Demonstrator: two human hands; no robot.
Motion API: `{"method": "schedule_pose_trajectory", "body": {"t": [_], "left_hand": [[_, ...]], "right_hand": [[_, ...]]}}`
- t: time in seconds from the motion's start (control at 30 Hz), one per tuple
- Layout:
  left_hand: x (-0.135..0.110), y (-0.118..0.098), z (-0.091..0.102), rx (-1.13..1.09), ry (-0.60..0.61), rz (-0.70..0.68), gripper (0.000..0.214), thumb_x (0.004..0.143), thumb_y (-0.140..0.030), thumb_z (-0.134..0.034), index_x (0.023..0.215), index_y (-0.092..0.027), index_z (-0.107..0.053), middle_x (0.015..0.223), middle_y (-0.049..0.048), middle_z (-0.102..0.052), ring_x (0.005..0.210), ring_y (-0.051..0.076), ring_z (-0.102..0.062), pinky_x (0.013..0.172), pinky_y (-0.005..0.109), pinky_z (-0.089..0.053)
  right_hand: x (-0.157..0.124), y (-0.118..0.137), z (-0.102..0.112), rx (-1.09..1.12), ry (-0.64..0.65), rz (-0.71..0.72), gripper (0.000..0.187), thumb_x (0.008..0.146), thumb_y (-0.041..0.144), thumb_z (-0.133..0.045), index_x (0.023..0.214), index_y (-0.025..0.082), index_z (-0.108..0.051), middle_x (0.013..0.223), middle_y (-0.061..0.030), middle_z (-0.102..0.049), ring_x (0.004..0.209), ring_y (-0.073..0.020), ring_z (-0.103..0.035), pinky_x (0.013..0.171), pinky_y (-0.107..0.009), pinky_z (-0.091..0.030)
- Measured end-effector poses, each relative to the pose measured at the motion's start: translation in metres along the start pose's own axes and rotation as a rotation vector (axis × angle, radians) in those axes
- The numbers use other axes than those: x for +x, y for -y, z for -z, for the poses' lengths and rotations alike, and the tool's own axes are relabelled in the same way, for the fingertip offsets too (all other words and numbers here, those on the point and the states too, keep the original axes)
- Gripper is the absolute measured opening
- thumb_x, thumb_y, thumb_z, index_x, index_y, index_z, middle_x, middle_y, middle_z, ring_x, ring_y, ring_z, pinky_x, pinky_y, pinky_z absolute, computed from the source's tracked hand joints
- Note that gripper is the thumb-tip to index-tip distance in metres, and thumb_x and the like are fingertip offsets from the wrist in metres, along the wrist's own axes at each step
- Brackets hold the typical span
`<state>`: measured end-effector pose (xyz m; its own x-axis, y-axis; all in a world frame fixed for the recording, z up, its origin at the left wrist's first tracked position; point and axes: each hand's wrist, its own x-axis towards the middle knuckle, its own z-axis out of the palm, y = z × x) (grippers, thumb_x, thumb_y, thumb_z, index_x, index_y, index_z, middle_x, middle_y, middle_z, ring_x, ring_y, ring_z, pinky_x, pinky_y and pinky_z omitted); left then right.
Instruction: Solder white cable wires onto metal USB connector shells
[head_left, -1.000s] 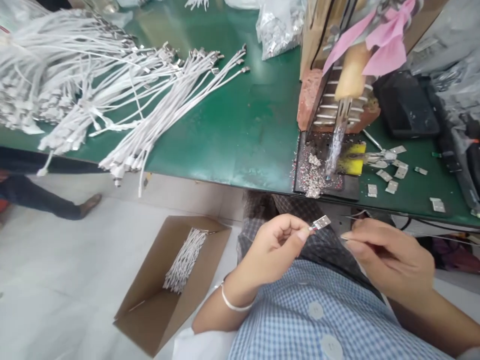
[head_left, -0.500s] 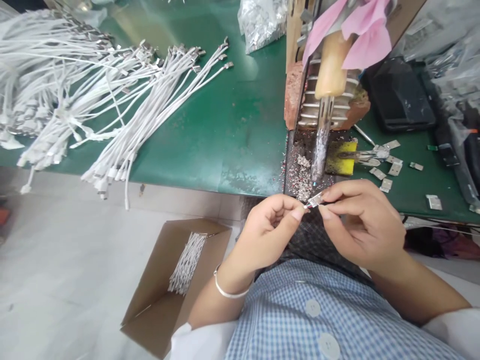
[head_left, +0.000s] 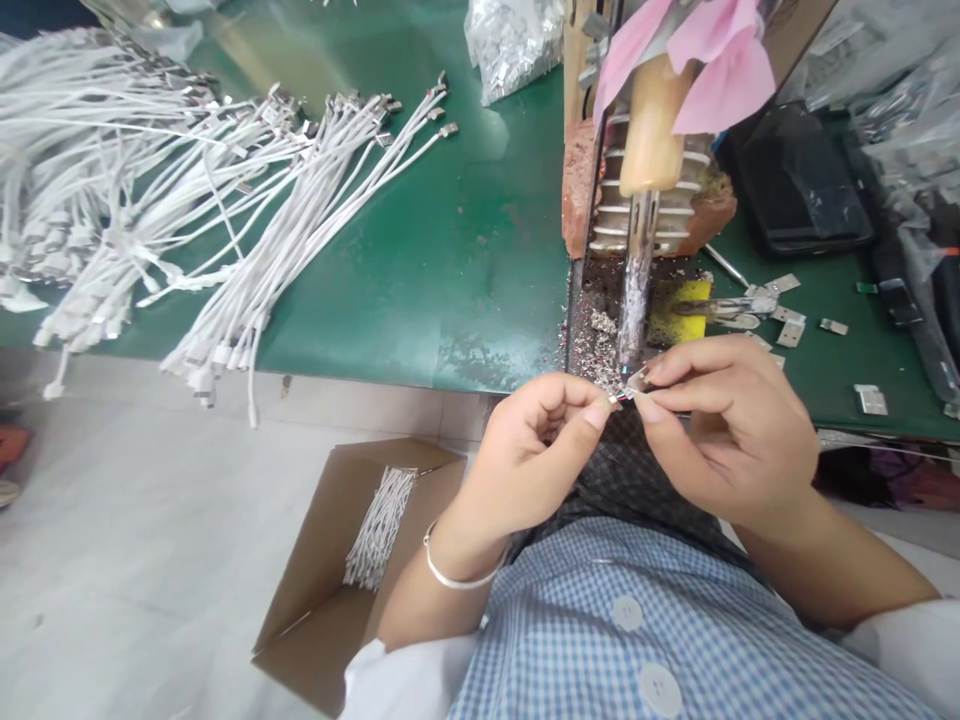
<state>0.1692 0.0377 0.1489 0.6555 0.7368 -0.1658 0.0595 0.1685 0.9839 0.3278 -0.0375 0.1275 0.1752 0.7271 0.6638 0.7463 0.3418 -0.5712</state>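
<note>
Between thumb and forefinger, my left hand (head_left: 544, 445) pinches the end of a white cable (head_left: 613, 399), whose thin coloured wires stick out to the right. My right hand (head_left: 727, 425) grips a small metal USB connector (head_left: 637, 380) by its edges, close against those wire ends. Just above the connector is the tip of a soldering iron (head_left: 636, 290), fixed pointing down, with a wooden handle and pink cloth at its top. Whether the tip touches the connector I cannot tell. The rest of the held cable is hidden by my left hand.
Bundles of white cables (head_left: 277, 240) lie at the left of the green table (head_left: 487, 250). Loose USB connectors (head_left: 789, 328), a yellow sponge (head_left: 694, 305) and a black box (head_left: 802, 185) are on the right. Below stands a cardboard box (head_left: 300, 590) with cables in it.
My right hand has moved slightly up and left, bringing the connector closer to the iron's tip and turning it. My left hand keeps its pinch. The view has shifted a little.
</note>
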Motion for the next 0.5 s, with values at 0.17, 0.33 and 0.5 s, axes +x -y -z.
{"method": "schedule_pose_trajectory", "body": {"t": [0.17, 0.33, 0.5], "left_hand": [[0.0, 0.0005, 0.0006, 0.011, 0.01, -0.039, 0.011, 0.091, -0.024, -0.062, 0.082, -0.017, -0.062, 0.058, -0.0057, -0.047, 0.047, 0.006, -0.036, 0.045, 0.019, -0.033], [0.0005, 0.0008, 0.0008, -0.013, 0.033, -0.071, 0.01, 0.092, -0.018, -0.059, 0.082, -0.016, -0.062, 0.059, -0.0069, -0.046, 0.048, 0.004, -0.036, 0.047, 0.017, -0.034], [0.001, -0.0026, 0.0011, 0.008, 0.033, -0.078, 0.01, 0.091, -0.016, -0.059, 0.081, -0.016, -0.061, 0.06, -0.0067, -0.048, 0.049, 0.004, -0.039, 0.046, 0.016, -0.033]], "right_hand": [[0.0025, 0.0003, -0.0001, -0.006, -0.005, 0.017, 0.021, 0.082, 0.005, -0.063, 0.088, 0.024, -0.056, 0.089, -0.0027, -0.062, 0.082, -0.0164, -0.064, 0.069, -0.032, -0.053], [0.0023, -0.0003, -0.0002, 0.008, -0.01, 0.031, 0.021, 0.081, 0.004, -0.064, 0.087, 0.023, -0.056, 0.088, -0.0029, -0.062, 0.081, -0.0162, -0.064, 0.068, -0.033, -0.052], [0.0013, 0.0008, -0.0003, 0.008, 0.003, 0.006, 0.021, 0.082, 0.006, -0.063, 0.087, 0.025, -0.056, 0.09, -0.0022, -0.062, 0.082, -0.0173, -0.064, 0.069, -0.035, -0.052]]}}
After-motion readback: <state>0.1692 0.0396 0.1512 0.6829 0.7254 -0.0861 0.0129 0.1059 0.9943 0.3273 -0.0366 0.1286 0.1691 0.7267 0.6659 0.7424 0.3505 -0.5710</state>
